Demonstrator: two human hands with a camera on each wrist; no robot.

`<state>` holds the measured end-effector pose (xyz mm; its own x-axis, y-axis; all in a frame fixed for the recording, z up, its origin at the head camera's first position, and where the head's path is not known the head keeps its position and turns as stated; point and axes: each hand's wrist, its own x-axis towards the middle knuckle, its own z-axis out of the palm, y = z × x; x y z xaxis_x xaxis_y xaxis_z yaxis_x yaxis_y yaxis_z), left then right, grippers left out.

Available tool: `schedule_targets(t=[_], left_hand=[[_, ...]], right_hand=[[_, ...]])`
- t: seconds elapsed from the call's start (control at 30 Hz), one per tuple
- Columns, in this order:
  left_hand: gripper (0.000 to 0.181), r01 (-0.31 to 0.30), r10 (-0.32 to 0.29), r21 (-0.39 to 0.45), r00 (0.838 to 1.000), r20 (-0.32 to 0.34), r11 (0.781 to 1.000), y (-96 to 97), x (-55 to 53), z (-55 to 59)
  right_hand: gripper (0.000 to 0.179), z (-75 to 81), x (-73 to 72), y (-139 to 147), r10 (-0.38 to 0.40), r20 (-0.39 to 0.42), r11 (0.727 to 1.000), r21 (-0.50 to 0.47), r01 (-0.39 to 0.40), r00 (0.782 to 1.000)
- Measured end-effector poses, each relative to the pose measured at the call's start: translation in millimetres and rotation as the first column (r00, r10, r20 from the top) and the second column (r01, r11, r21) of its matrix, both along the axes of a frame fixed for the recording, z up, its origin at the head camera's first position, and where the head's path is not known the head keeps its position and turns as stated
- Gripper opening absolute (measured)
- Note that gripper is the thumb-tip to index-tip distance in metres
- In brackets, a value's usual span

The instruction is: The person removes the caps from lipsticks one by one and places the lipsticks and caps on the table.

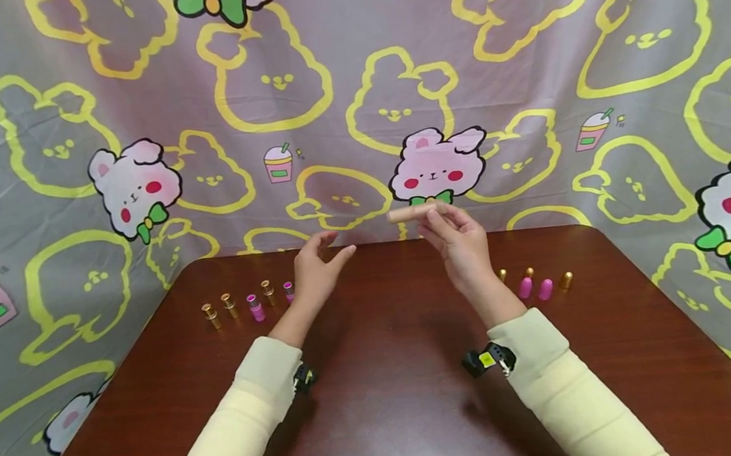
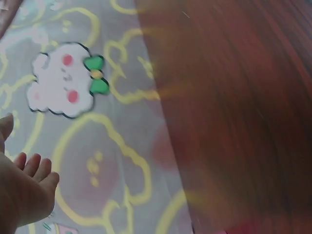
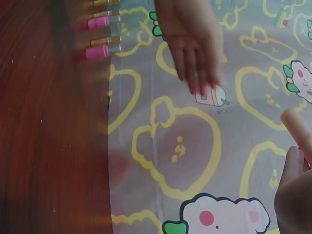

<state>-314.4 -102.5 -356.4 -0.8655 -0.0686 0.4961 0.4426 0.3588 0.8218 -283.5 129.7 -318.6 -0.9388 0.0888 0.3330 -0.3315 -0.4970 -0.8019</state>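
My right hand pinches a slim beige tube between thumb and fingers, above the far part of the table. The tube lies nearly level, its free end pointing left, with a faint seam across it. In the right wrist view the tube shows at the right edge, partly hidden by the hand. My left hand is raised across from it, empty, thumb and fingers spread apart. Beneath and left of that hand stand gold lipstick tubes and pink lipstick tubes, several in all.
Right of the right forearm stand several bullet-shaped caps, among them a pink cap and a gold cap. The dark red wooden table ends at a patterned cloth hanging behind and at both sides.
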Motion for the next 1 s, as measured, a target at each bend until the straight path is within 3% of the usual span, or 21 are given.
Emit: schedule_targets(t=[0.1, 0.17, 0.33, 0.47, 0.6, 0.87, 1.0], left_hand=[[0.042, 0.104, -0.104, 0.13, 0.995, -0.008, 0.986, 11.0, 5.6, 6.4], [0.04, 0.19, -0.19, 0.22, 0.982, -0.023, 0.957, 18.3, 8.7, 10.9], [0.037, 0.355, -0.371, 0.416, 0.927, -0.045, 0.837, 36.5, 15.8, 20.0], [0.035, 0.392, -0.428, 0.546, 0.901, -0.066, 0.74, 50.9, 21.6, 24.1], [0.031, 0.393, -0.462, 0.636, 0.885, -0.064, 0.664, 60.3, 26.5, 26.3], [0.021, 0.394, -0.498, 0.708, 0.864, -0.068, 0.586, 71.9, 30.1, 32.7], [0.017, 0.386, -0.499, 0.726, 0.864, -0.068, 0.569, 74.2, 29.6, 34.1]], right_hand=[[0.012, 0.5, 2.3, -3.8, 0.009, 0.002, 0.999, -0.047, -0.009, 1.0], [0.011, 1.2, 4.1, -5.9, 0.014, -0.001, 0.998, -0.069, -0.014, 1.0], [0.014, 2.7, 8.0, -11.3, 0.04, 0.011, 0.992, -0.124, -0.038, 0.999], [0.015, 2.1, 10.5, -15.0, 0.062, 0.012, 0.985, -0.164, -0.059, 0.998], [0.019, 3.1, 13.3, -18.5, 0.073, 0.013, 0.976, -0.207, -0.069, 0.997], [0.018, 1.7, 15.9, -22.3, 0.067, 0.029, 0.976, -0.209, -0.059, 0.997], [0.018, 1.2, 17.4, -23.8, 0.074, 0.034, 0.977, -0.201, -0.065, 0.997]])
